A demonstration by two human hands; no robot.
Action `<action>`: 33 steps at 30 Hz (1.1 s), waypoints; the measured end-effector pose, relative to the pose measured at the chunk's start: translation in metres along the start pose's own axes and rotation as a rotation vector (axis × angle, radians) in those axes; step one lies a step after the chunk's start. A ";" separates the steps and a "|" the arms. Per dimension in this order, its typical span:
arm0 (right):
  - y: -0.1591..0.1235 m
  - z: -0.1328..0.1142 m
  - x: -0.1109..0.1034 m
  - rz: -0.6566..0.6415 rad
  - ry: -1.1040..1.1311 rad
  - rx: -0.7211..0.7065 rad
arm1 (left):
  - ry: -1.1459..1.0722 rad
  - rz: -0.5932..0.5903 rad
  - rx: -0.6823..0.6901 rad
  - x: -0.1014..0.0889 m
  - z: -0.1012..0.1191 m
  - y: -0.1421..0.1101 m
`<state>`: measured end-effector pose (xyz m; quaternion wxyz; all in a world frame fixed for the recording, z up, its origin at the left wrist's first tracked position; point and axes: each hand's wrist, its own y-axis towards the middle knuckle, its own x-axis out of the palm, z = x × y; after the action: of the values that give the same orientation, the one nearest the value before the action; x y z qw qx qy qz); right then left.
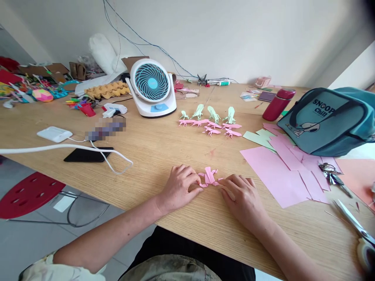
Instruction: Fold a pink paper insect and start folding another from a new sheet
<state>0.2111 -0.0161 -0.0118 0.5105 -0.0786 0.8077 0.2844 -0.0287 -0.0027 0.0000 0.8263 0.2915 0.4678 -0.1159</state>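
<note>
A small pink origami insect (209, 176) with thin folded legs lies on the wooden table between my hands. My left hand (184, 182) pinches a leg tip on its left side between thumb and forefinger. On the other side, my right hand (240, 195) has its fingers closed at the end of a right leg; the exact grip is partly hidden. Farther back stand several finished-looking pink origami insects (212, 130) in short rows. Behind those is a row of pale green origami insects (214, 115).
Pink paper sheets (274, 175) and green strips (260, 139) lie to the right, near scissors (353, 222), keys (329, 171), a teal bag (328, 121) and a red bottle (278, 104). A white fan (152, 88) stands at the back. Left are a black phone (84, 154) and a white cable (58, 146).
</note>
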 end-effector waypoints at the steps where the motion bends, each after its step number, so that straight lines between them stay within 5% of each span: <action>1: 0.002 -0.002 0.001 -0.002 -0.016 0.004 | 0.008 -0.014 0.001 0.001 0.000 0.001; 11: 0.029 -0.006 0.010 -0.040 -0.103 0.029 | 0.075 -0.047 -0.003 0.009 -0.007 0.019; 23: 0.084 0.019 0.023 0.005 -0.209 0.081 | 0.230 0.030 -0.024 0.019 -0.038 0.068; 27: 0.058 0.028 0.004 0.003 -0.212 0.082 | 0.261 0.070 -0.017 0.016 -0.040 0.067; 33: -0.024 0.063 -0.031 0.066 -0.345 0.219 | 0.166 0.005 0.111 0.013 -0.029 0.050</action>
<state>0.2846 -0.0066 -0.0140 0.6372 0.0538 0.7365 0.2206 -0.0188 0.0554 -0.0041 0.7675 0.3464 0.5269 -0.1150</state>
